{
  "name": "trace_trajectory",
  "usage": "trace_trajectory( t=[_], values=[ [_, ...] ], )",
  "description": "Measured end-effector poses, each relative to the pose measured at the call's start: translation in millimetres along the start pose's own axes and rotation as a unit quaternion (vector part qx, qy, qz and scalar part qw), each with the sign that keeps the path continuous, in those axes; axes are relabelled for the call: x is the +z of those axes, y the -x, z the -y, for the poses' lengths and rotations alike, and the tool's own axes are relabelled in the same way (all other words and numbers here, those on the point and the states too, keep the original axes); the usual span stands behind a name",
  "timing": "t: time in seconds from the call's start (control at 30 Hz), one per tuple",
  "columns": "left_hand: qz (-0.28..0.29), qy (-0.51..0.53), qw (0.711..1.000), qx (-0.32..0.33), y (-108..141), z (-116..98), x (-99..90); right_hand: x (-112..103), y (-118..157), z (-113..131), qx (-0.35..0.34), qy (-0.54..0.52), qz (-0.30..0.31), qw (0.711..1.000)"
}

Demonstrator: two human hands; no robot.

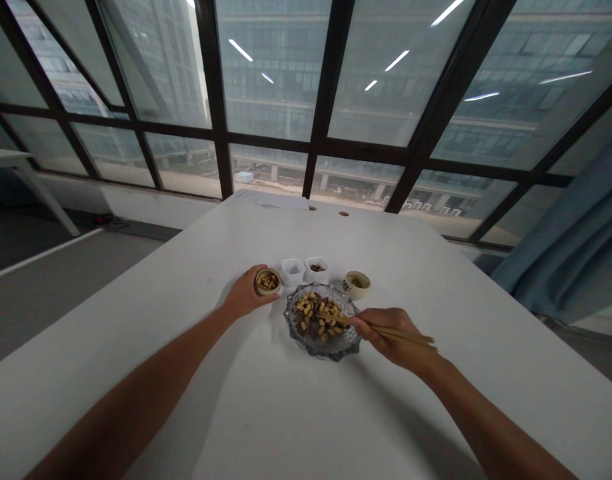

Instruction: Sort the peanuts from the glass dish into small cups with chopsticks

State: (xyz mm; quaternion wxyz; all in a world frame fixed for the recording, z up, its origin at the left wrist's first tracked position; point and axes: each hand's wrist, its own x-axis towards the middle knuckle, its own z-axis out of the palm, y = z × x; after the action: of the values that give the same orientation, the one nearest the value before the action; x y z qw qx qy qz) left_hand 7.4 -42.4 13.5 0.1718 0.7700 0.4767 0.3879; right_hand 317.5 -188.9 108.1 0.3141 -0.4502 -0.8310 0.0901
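My left hand (245, 293) is wrapped around a small round cup (268, 281) with yellow-brown pieces inside. In my right hand (399, 333) is a pair of chopsticks (393, 331), their tips down among the peanuts (313, 313) in a scalloped glass bowl (331, 350). Darker small pieces lie mixed with the peanuts. Whether the chopstick tips pinch a piece, I cannot tell. Behind the bowl stand two white square dishes: the left dish (293, 271) shows no contents, and the right dish (317, 267) has dark bits in it. A second small cup (357, 285) stands to the bowl's right.
Everything stands on a white table (266, 413). Papers (271, 199) lie at its far edge, near a small brown round spot (343, 214). Large dark-framed windows rise behind it. A blue curtain (566, 233) hangs at the right, and another table (9, 157) stands at the left.
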Motion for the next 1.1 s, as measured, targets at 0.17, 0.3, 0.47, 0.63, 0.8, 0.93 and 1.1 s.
trace_trajectory(
  t=[0.17, 0.3, 0.47, 0.63, 0.8, 0.93, 1.1],
  values=[
    [-0.005, 0.000, 1.000, 0.005, 0.3, 0.7, 0.4, -1.4, 2.3, -1.8, 0.020, -0.033, -0.006, 0.999],
    [-0.005, 0.000, 1.000, 0.005, 0.7, 0.4, 0.3, 6.4, 7.1, -18.8, 0.195, -0.205, -0.146, 0.948],
    [-0.007, 0.000, 1.000, 0.002, 0.6, 0.8, 0.3, 29.7, 16.0, -42.2, 0.332, -0.424, -0.283, 0.794],
    [-0.004, -0.006, 1.000, -0.001, 0.9, 0.8, -1.5, 49.4, 31.2, -52.6, 0.394, -0.495, -0.313, 0.708],
    [-0.004, -0.014, 1.000, -0.008, 0.6, -0.9, -4.3, 52.4, 34.6, -52.8, 0.412, -0.519, -0.316, 0.679],
    [-0.008, -0.022, 1.000, -0.017, 0.9, -2.4, -4.9, 50.1, 31.7, -49.1, 0.425, -0.534, -0.314, 0.660],
    [-0.028, -0.034, 0.995, -0.093, -1.1, 5.5, -4.4, 50.4, 30.3, -47.0, 0.416, -0.531, -0.324, 0.663]
  ],
)
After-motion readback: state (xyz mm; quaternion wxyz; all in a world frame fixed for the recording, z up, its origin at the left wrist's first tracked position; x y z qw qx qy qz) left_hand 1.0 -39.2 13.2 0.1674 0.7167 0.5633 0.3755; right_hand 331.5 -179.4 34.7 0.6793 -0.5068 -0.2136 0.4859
